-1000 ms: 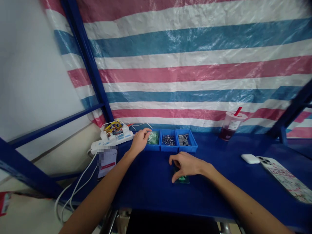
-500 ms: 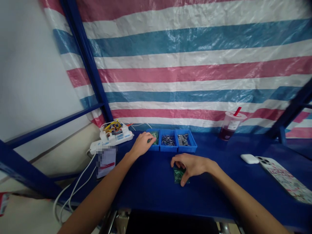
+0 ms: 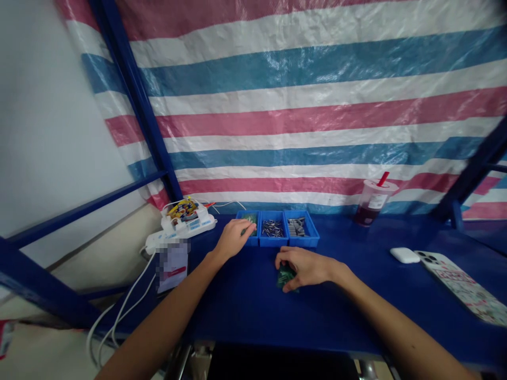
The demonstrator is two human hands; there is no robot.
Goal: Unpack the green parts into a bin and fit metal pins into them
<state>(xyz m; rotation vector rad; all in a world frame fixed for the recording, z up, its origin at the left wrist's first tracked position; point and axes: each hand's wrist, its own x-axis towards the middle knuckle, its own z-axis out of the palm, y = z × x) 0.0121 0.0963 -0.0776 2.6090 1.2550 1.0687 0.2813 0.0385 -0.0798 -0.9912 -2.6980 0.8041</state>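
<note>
Three blue bins stand side by side at the back of the blue table. Green packets lie in the left bin (image 3: 249, 241), small metal pins (image 3: 272, 228) in the middle one, and grey cylindrical pieces (image 3: 296, 227) in the right one. My left hand (image 3: 234, 236) is at the left bin's near side, fingers curled over it; whether it holds anything is hidden. On the table in front of the bins lies a green packet (image 3: 284, 276). My right hand (image 3: 303, 266) arches over this packet, thumb and fingers around its edges.
At the left are a white power strip (image 3: 182, 234) with cables and a phone (image 3: 173, 266). A lidded cup (image 3: 372, 203) with a red straw, a white earphone case (image 3: 404, 255) and a patterned phone case (image 3: 463, 285) are on the right.
My right hand has shifted slightly left and up in the view, its thumb and fingers drawn closer together around the green packet. My left hand has moved slightly right at the left bin.
</note>
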